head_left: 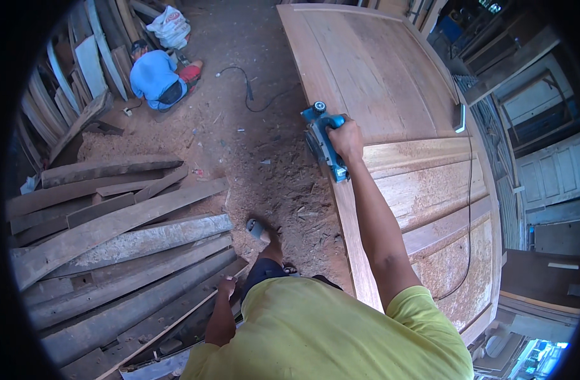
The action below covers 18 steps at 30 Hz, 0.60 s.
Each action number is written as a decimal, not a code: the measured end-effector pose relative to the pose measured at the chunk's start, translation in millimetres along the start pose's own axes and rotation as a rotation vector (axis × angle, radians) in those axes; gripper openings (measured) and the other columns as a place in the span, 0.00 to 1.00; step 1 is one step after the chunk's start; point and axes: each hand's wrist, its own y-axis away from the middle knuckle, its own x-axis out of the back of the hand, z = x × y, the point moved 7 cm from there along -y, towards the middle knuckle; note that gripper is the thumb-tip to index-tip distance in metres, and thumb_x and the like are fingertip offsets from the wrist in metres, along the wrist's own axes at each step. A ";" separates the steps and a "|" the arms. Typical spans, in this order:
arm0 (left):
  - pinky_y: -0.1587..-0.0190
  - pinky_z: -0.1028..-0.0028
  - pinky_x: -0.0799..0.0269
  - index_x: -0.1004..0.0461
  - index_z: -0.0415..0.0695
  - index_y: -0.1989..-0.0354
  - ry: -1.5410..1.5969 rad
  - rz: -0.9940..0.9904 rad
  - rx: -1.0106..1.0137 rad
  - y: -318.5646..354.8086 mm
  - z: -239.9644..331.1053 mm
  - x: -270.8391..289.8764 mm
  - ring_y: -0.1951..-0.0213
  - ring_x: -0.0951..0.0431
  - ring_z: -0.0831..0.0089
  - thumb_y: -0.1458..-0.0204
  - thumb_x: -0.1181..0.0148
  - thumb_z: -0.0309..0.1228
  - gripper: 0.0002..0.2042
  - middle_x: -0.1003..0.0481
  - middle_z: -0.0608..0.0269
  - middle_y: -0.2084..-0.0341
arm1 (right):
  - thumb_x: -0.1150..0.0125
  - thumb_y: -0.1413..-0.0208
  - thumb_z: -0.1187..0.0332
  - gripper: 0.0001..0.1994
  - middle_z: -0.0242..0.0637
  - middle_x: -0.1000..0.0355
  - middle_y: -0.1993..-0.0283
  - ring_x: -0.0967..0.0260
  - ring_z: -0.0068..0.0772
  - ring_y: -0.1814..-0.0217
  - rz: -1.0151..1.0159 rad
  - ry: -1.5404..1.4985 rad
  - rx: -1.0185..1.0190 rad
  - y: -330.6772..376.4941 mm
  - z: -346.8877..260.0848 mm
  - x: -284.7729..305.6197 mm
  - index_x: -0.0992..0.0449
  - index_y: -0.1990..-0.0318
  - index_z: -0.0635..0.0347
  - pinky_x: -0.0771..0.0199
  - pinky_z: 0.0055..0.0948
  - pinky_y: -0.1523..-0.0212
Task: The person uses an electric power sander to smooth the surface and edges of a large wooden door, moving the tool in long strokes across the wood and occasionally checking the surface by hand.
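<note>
My right hand [347,140] is closed around the handle of a blue-green electric hand planer [325,142]. The planer sits on the left edge of a large panelled wooden door [366,69], which lies in front of me and to my right. My right arm stretches forward over the door. Low on my left side hangs my left hand [226,286], beside a long thin wooden strip [169,328] and stacked boards. Its fingers are too small and shaded to make out, and whether it touches the strip is unclear.
Wood shavings lie on the door's nearer panels, crossed by a black cord [470,209]. Rough boards [131,244] are piled at left. A person in a blue shirt [153,76] crouches at far left near a white sack [169,27]. Another cord [247,88] lies on the dirt floor.
</note>
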 end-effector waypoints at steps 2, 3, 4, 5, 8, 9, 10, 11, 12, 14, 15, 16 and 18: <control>0.40 0.57 0.21 0.15 0.45 0.47 0.213 0.035 0.019 -20.0 22.5 21.6 0.44 0.15 0.49 0.40 0.31 0.52 0.24 0.14 0.46 0.49 | 0.27 0.43 0.60 0.22 0.60 0.16 0.50 0.18 0.64 0.44 -0.003 0.000 0.009 -18.9 -9.2 -9.0 0.16 0.42 0.58 0.17 0.54 0.43; 0.41 0.57 0.21 0.15 0.45 0.48 0.299 0.014 0.083 -27.1 29.4 28.0 0.45 0.14 0.50 0.41 0.30 0.52 0.23 0.14 0.47 0.50 | 0.27 0.43 0.60 0.22 0.60 0.16 0.50 0.18 0.64 0.44 -0.012 -0.002 0.006 -30.5 -13.4 -13.4 0.16 0.42 0.58 0.17 0.53 0.43; 0.41 0.58 0.21 0.14 0.45 0.48 0.313 0.080 0.024 -32.4 42.9 40.7 0.46 0.14 0.52 0.41 0.30 0.52 0.23 0.13 0.48 0.51 | 0.27 0.42 0.60 0.22 0.61 0.16 0.51 0.18 0.64 0.44 -0.020 0.000 -0.005 -40.8 -16.2 -17.5 0.16 0.42 0.59 0.18 0.52 0.42; 0.41 0.58 0.21 0.14 0.45 0.49 0.312 0.128 -0.006 -38.0 55.1 52.4 0.47 0.13 0.53 0.41 0.30 0.52 0.23 0.13 0.49 0.52 | 0.27 0.42 0.60 0.22 0.61 0.16 0.51 0.18 0.64 0.44 -0.017 -0.002 0.004 -50.9 -20.6 -21.0 0.16 0.42 0.59 0.18 0.52 0.43; 0.42 0.60 0.21 0.13 0.45 0.50 0.300 0.153 -0.021 -49.4 76.9 78.2 0.49 0.13 0.56 0.41 0.29 0.51 0.22 0.12 0.52 0.53 | 0.27 0.43 0.60 0.22 0.59 0.16 0.50 0.17 0.64 0.44 -0.004 0.013 0.004 -83.4 -34.0 -32.4 0.16 0.42 0.57 0.17 0.54 0.45; 0.43 0.61 0.20 0.13 0.45 0.51 0.290 0.125 0.010 -53.3 79.1 83.1 0.50 0.12 0.57 0.41 0.29 0.51 0.22 0.12 0.52 0.53 | 0.27 0.43 0.59 0.22 0.59 0.16 0.50 0.17 0.64 0.44 -0.011 0.013 -0.003 -95.3 -38.2 -36.8 0.16 0.42 0.56 0.17 0.54 0.44; 0.43 0.61 0.20 0.13 0.45 0.50 0.319 0.092 0.014 -56.4 80.9 87.4 0.50 0.12 0.58 0.40 0.29 0.49 0.20 0.12 0.53 0.54 | 0.27 0.43 0.59 0.22 0.59 0.16 0.50 0.17 0.64 0.44 -0.019 0.020 -0.019 -108.2 -42.5 -41.1 0.17 0.42 0.56 0.17 0.54 0.44; 0.43 0.61 0.20 0.13 0.46 0.50 0.331 0.115 -0.006 -58.2 82.1 94.9 0.50 0.12 0.58 0.40 0.29 0.48 0.20 0.12 0.53 0.53 | 0.27 0.43 0.59 0.23 0.59 0.16 0.49 0.17 0.64 0.44 -0.024 0.031 -0.033 -120.3 -47.1 -46.1 0.17 0.41 0.56 0.17 0.54 0.44; 0.42 0.61 0.20 0.13 0.46 0.50 0.338 0.118 0.001 -60.0 80.7 100.4 0.49 0.12 0.59 0.40 0.29 0.47 0.19 0.12 0.53 0.53 | 0.27 0.42 0.60 0.22 0.61 0.16 0.52 0.16 0.61 0.46 0.010 0.033 -0.018 -131.4 -53.4 -49.4 0.15 0.43 0.60 0.17 0.50 0.44; 0.40 0.61 0.21 0.12 0.46 0.50 0.289 0.072 0.060 -64.7 73.1 106.7 0.47 0.13 0.57 0.40 0.29 0.48 0.19 0.12 0.52 0.51 | 0.27 0.42 0.59 0.22 0.61 0.15 0.52 0.15 0.61 0.46 0.014 0.030 -0.016 -153.2 -61.6 -58.0 0.15 0.43 0.60 0.17 0.50 0.44; 0.40 0.61 0.21 0.12 0.46 0.50 0.260 0.092 0.027 -66.5 72.4 112.5 0.47 0.13 0.57 0.40 0.30 0.49 0.20 0.12 0.52 0.51 | 0.27 0.42 0.59 0.22 0.61 0.15 0.52 0.15 0.60 0.47 0.019 0.035 -0.027 -163.2 -64.4 -61.6 0.15 0.42 0.60 0.17 0.49 0.44; 0.39 0.60 0.21 0.12 0.46 0.50 0.228 0.077 0.046 -69.3 67.7 116.4 0.46 0.13 0.56 0.40 0.30 0.49 0.20 0.12 0.52 0.50 | 0.27 0.42 0.59 0.23 0.60 0.15 0.52 0.15 0.60 0.47 0.018 0.032 -0.016 -172.2 -68.2 -65.6 0.15 0.42 0.60 0.17 0.49 0.44; 0.38 0.59 0.22 0.12 0.46 0.50 0.146 0.009 0.091 -78.2 60.7 121.2 0.45 0.14 0.53 0.40 0.32 0.52 0.22 0.13 0.52 0.50 | 0.27 0.43 0.59 0.23 0.60 0.15 0.52 0.15 0.59 0.47 0.027 0.036 -0.015 -189.8 -75.5 -71.3 0.15 0.42 0.59 0.17 0.49 0.43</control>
